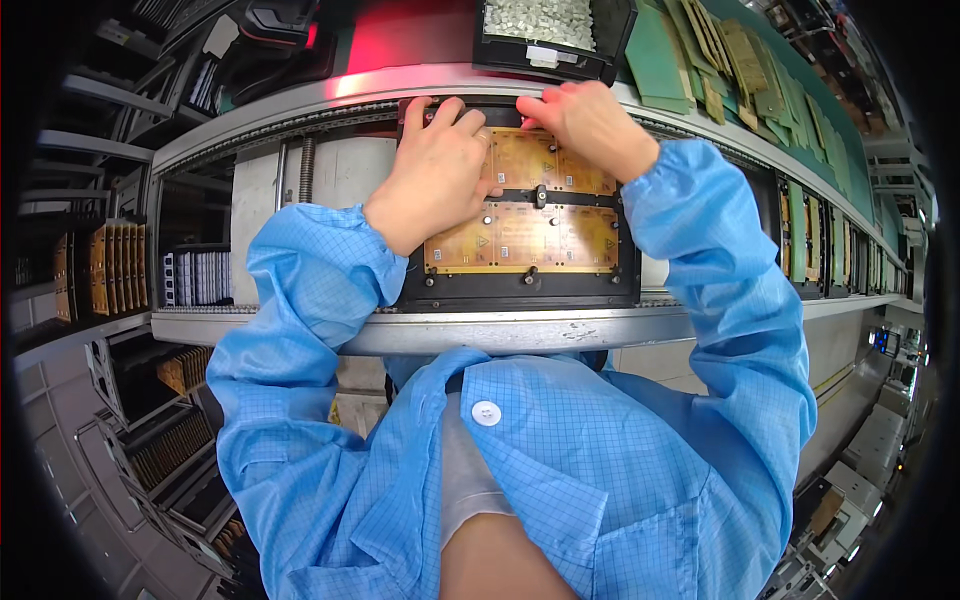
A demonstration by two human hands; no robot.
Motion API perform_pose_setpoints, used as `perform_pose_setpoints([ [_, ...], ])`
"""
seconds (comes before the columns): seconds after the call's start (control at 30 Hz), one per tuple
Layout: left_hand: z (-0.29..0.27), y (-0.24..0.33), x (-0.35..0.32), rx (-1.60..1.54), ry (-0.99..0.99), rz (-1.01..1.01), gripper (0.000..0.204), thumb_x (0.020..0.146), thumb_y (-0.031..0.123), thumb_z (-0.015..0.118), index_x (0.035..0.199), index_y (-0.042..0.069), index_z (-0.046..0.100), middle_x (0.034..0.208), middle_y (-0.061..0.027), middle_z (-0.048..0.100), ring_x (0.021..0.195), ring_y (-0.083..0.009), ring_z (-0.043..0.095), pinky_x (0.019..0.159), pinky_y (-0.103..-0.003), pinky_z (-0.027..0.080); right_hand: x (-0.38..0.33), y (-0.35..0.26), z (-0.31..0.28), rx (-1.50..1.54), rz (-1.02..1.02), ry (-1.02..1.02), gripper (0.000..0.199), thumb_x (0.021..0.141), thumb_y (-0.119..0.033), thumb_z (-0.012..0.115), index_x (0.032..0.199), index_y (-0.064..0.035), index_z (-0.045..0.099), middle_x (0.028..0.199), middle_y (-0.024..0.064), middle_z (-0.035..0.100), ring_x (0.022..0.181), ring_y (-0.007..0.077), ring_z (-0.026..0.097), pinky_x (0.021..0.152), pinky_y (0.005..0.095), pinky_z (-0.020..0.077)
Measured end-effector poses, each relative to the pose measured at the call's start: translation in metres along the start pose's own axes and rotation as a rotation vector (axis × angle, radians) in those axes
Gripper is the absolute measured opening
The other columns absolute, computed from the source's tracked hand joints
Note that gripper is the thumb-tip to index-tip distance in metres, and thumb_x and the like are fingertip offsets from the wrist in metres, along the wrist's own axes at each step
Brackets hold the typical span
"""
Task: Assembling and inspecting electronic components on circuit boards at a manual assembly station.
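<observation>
A black carrier frame [525, 293] rests across the conveyor rails in front of me, holding two orange-brown circuit board panels, an upper one [525, 160] and a lower one [522, 240]. Dark clips [541, 196] sit between the panels and along the lower edge. My left hand [438, 172] is spread over the carrier's upper left, its fingertips near the far edge and its thumb by the gap between the panels. At the far edge, right of centre, my right hand [585, 122] is closed with fingers curled together; what they grip is hidden.
Beyond the far rail stands a black bin [545, 35] of small white parts. Green and brown boards [715, 60] lean at the far right. Metal rails [480, 330] run along the conveyor's near side. Racks of boards [118, 268] stand on the left.
</observation>
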State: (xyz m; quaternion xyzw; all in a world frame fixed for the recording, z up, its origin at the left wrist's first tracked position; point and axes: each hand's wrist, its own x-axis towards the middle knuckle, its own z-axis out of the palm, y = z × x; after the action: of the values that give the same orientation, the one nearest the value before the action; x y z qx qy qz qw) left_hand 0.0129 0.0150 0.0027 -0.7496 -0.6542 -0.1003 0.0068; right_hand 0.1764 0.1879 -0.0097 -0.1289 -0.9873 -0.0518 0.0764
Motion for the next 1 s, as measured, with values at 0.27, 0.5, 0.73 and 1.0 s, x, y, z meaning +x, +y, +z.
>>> perform_pose_setpoints([
  [0.27,0.0,0.003,-0.001,0.032,-0.024,-0.054,0.047,0.075,0.03,0.082,0.11,0.001,0.068,0.112,-0.0074,0.061,0.122,-0.0286,0.05,0.107,-0.05,0.034,0.026,0.006,-0.035,-0.103,-0.147,0.17,0.028,0.091,-0.039,0.066,0.088,-0.011,0.066,0.066,0.0108,0.064,0.066,0.0329,0.067,0.058,0.0449,0.0507],
  [0.5,0.004,0.004,0.0,-0.064,-0.037,-0.032,0.043,0.076,0.028,0.082,0.105,-0.001,0.067,0.106,-0.0103,0.059,0.11,-0.0288,0.057,0.102,-0.048,0.039,0.016,0.009,-0.008,-0.157,-0.251,0.006,0.021,0.088,-0.033,0.069,0.083,-0.0126,0.066,0.068,0.0073,0.066,0.071,0.0274,0.07,0.06,0.0418,0.0515],
  [0.73,0.004,0.003,0.001,-0.028,-0.024,-0.039,0.041,0.077,0.028,0.081,0.103,0.0,0.067,0.104,-0.0108,0.059,0.108,-0.0285,0.06,0.104,-0.05,0.037,0.038,-0.018,-0.025,0.051,0.135,-0.445,0.045,0.086,-0.045,0.07,0.083,0.0001,0.071,0.082,0.0228,0.071,0.081,0.0416,0.07,0.072,0.0473,0.0566],
  [1.0,0.002,0.004,0.0,0.004,-0.014,0.027,0.039,0.083,0.027,0.075,0.112,0.001,0.068,0.109,-0.0116,0.062,0.113,-0.0291,0.057,0.105,-0.048,0.036,0.094,0.084,-0.019,-0.317,0.249,0.207,0.047,0.096,-0.042,0.063,0.116,-0.0002,0.06,0.093,0.0227,0.071,0.09,0.0398,0.07,0.081,0.0489,0.0558],
])
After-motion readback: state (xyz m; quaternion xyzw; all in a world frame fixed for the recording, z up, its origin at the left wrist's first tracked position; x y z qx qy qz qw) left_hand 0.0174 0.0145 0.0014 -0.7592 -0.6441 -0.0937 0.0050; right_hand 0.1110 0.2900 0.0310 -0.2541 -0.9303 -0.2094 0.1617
